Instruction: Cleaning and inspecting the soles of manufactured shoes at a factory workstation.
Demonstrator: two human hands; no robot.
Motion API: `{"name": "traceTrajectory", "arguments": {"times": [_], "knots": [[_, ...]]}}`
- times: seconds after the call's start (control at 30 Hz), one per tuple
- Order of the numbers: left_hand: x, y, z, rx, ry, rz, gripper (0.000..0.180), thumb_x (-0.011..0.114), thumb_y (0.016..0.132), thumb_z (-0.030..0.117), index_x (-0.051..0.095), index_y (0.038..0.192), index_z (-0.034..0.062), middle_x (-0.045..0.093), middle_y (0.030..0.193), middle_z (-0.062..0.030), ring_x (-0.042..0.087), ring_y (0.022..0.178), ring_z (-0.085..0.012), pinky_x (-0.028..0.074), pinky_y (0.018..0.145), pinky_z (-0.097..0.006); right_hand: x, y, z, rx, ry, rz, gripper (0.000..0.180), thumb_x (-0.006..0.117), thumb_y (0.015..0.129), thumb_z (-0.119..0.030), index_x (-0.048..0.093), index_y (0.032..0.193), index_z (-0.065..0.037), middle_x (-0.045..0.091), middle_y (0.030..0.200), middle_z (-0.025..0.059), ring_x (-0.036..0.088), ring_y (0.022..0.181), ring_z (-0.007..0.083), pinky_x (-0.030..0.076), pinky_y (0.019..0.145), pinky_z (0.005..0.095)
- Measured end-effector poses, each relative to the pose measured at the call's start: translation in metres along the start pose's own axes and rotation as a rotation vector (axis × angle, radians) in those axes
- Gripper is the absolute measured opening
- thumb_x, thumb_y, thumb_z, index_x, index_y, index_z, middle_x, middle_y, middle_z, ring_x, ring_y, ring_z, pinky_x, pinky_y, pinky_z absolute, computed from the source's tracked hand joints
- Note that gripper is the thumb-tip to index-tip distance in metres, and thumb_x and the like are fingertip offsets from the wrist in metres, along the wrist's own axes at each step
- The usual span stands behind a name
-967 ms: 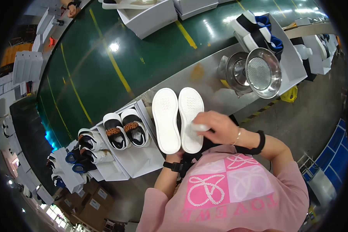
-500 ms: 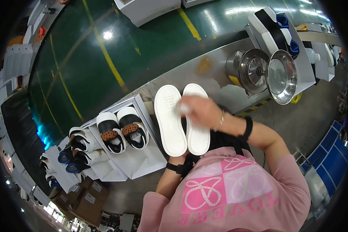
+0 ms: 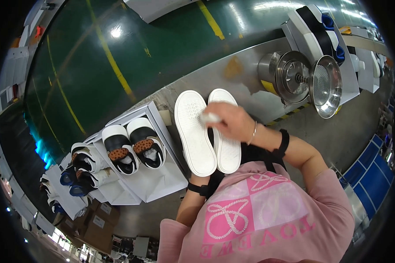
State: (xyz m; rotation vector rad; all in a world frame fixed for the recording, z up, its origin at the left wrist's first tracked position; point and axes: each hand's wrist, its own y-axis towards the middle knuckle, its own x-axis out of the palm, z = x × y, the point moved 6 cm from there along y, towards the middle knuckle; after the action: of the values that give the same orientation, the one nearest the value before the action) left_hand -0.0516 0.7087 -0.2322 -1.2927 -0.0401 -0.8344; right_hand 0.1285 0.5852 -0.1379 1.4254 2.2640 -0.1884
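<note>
Two white shoe soles, the left shoe (image 3: 195,140) and the right shoe (image 3: 229,158), face up side by side above my lap, toes and heels roughly level. My left hand (image 3: 200,179) reaches beneath them and holds the pair from below; its fingers are hidden behind the shoes. Over the upper part of the soles is my right hand (image 3: 230,120), closed on a small white wad (image 3: 210,117) that lies against the inner edge of the left sole. Whether the wad is cloth or sponge is unclear.
To the left, an open white shoebox (image 3: 164,184) holds two black-and-white sneakers (image 3: 147,147) with spotted brown straps; more boxed shoes stand beyond. On the metal ledge (image 3: 250,92) at right stands a steel dispenser pot (image 3: 292,76) with a dish top. A green conveyor belt (image 3: 162,52) runs behind.
My right hand has shifted slightly and its blur has lessened, so the white wad shows more clearly. The shoes have barely moved; the surroundings have shifted a little with my head.
</note>
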Motion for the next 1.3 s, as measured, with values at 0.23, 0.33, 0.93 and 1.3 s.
{"name": "traceTrajectory", "arguments": {"times": [0.23,0.33,0.93,1.3], "knots": [[0.009,0.004,-0.007,-0.019,-0.041,-0.090,0.061,0.043,0.103,0.048,0.044,0.146,0.0045,0.052,0.145,-0.0170,0.055,0.129,-0.0332,0.046,0.108,-0.049,-0.021,0.012,0.059,0.292,-0.034,0.133,0.030,0.073,0.085,-0.013,0.064,0.113,-0.004,0.067,0.110,0.0168,0.066,0.097,0.0365,0.054,0.085,0.0409],[0.007,-0.004,-0.004,-0.028,-0.069,-0.110,0.062,0.043,0.103,0.048,0.044,0.146,0.0044,0.052,0.145,-0.0170,0.055,0.129,-0.0331,0.046,0.108,-0.049,-0.023,-0.035,0.000,0.004,-0.045,0.105,0.031,0.077,0.081,-0.008,0.066,0.110,-0.005,0.068,0.108,0.0175,0.067,0.097,0.0378,0.055,0.084,0.0424],[0.018,-0.021,-0.015,-0.103,-0.146,-0.270,0.063,0.043,0.103,0.048,0.043,0.147,0.0037,0.051,0.145,-0.0173,0.054,0.129,-0.0327,0.046,0.108,-0.049,-0.023,0.022,0.073,0.247,0.001,0.157,0.029,0.074,0.084,-0.008,0.063,0.111,-0.006,0.067,0.097,0.0169,0.069,0.083,0.0307,0.056,0.072,0.0347],[0.023,-0.021,-0.015,-0.130,-0.254,-0.347,0.063,0.044,0.103,0.048,0.043,0.147,0.0033,0.051,0.146,-0.0175,0.054,0.129,-0.0324,0.046,0.107,-0.049,-0.051,-0.090,0.024,0.298,0.011,0.255,0.035,0.078,0.079,-0.006,0.063,0.111,-0.005,0.069,0.105,0.0156,0.069,0.089,0.0332,0.055,0.076,0.0373]]}}
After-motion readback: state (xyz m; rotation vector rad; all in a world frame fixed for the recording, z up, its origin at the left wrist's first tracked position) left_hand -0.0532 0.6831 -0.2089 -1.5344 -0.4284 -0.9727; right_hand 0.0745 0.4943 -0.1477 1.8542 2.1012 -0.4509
